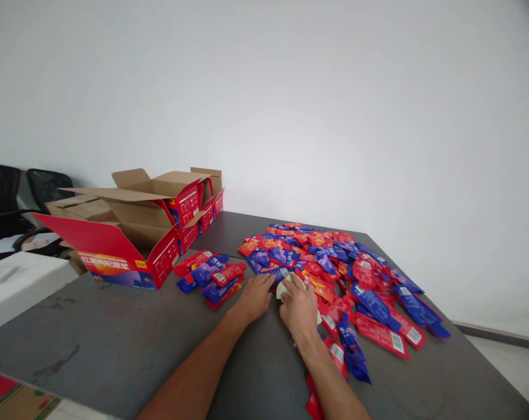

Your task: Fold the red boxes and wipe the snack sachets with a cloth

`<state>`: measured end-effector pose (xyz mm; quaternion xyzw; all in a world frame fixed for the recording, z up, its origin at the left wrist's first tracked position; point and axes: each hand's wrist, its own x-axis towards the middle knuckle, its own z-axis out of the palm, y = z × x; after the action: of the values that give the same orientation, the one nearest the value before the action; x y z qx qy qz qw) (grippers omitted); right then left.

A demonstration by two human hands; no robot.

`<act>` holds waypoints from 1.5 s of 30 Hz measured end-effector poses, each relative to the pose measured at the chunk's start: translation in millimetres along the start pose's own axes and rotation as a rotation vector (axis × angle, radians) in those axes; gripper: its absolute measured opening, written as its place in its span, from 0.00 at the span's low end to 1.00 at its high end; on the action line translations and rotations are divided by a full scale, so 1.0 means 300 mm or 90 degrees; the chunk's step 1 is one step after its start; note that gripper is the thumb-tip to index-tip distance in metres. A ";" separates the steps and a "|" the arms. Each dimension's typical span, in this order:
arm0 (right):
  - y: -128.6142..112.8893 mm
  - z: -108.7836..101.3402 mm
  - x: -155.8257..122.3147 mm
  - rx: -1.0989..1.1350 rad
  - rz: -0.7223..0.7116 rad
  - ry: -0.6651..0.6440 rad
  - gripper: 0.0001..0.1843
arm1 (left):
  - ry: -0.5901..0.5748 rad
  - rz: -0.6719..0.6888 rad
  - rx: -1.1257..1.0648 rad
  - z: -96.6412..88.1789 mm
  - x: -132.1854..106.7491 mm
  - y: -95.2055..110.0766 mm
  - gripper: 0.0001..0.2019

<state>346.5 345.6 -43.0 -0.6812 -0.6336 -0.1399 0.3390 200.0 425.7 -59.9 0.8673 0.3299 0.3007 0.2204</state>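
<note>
On the counter (115,338), at the near edge of the packet heap (334,256), the right hand (300,309) closes over a pale wad (285,287) (cloth or wrapper, unclear). The left hand (254,297) lies flat and loose just left of it, nearer the small pile (214,277).

You've got a crumpled whitish wad (285,287) (cloth or paper, hard to tell) at the near-left edge of the red and blue sachets (334,262), which lie flat, overlapping, widely heaped.
</note>
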 end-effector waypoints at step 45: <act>-0.075 -0.113 0.035 0.070 -0.093 0.004 0.27 | -0.069 -0.294 -1.121 -0.096 -0.012 0.190 0.26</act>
<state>334.6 331.3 -5.4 -0.6127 -0.6875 -0.1312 0.3669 203.9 389.5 -7.4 0.3112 0.1357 0.3510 0.8726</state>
